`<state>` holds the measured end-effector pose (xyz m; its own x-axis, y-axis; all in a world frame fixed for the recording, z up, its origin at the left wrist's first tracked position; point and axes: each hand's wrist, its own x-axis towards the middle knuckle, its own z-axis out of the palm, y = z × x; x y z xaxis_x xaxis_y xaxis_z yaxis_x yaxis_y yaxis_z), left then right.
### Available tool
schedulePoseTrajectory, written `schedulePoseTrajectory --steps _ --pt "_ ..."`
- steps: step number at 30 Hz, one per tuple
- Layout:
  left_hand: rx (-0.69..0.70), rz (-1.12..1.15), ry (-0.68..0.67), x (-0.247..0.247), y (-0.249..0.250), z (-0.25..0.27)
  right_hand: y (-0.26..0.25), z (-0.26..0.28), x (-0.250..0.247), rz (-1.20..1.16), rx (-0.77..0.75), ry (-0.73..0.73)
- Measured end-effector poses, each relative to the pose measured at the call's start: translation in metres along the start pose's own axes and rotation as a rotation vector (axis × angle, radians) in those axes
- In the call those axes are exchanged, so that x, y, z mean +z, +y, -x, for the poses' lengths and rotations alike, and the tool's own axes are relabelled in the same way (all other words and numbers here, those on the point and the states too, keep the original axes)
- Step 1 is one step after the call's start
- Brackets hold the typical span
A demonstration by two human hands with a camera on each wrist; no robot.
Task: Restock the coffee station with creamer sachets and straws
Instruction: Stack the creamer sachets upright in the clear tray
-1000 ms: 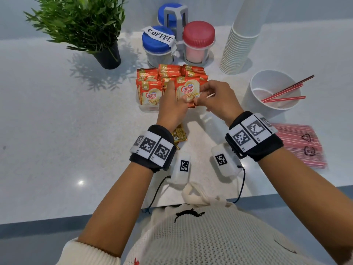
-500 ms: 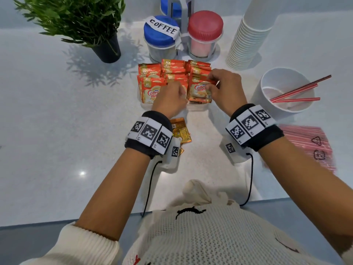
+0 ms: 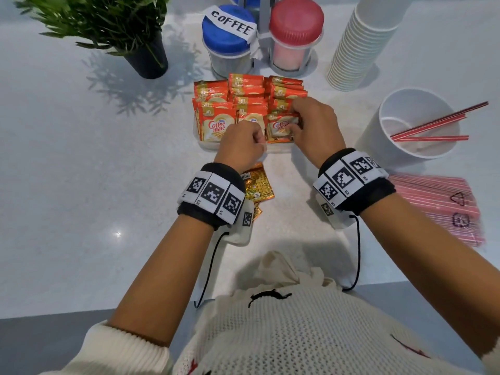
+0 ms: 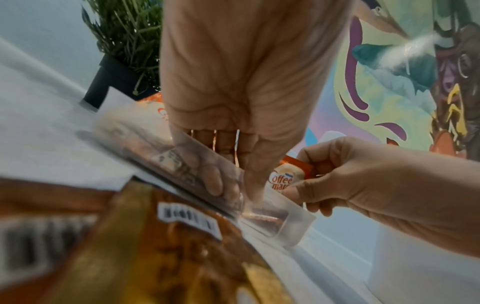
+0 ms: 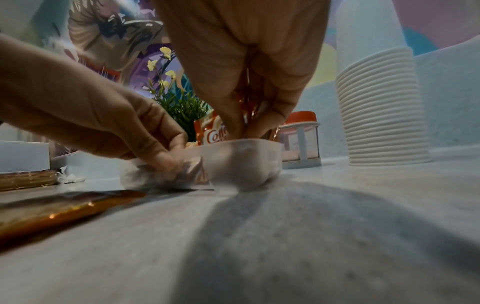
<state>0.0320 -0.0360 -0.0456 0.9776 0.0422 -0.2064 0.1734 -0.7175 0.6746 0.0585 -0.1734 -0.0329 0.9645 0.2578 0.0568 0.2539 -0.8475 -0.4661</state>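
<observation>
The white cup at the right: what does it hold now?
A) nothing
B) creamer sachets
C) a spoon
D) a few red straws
D: a few red straws lean inside the white cup, with their ends over its rim.

Head camera looks steeply down; both wrist cameras sit low (near counter level), sharing the sachet tray (image 3: 278,148) beyond the fingers (image 4: 215,181).

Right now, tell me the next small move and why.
Probably push the creamer sachet down into the clear tray and let go: the right hand pinches it, tilted, at the front row while the left hand holds the tray's front wall.
</observation>
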Motion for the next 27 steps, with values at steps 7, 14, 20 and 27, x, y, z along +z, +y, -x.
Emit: schedulePoseTrajectory --steps 7,14,20,27 --pt "0.04 -0.038 -0.026 -0.001 0.004 0.003 0.005 0.001 0.004 0.146 -0.026 -0.07" --pt "0.094 -0.067 -0.047 0.001 0.006 0.004 0.004 0.002 0.004 0.184 -0.058 -0.087" --pt "0.075 0.095 0.068 -0.021 -0.004 0.01 -0.001 0.009 -0.003 0.167 -0.053 -0.053" --pt "0.023 0.091 0.259 -0.053 -0.02 0.027 -0.033 0.023 0.005 0.031 -0.291 -0.293"
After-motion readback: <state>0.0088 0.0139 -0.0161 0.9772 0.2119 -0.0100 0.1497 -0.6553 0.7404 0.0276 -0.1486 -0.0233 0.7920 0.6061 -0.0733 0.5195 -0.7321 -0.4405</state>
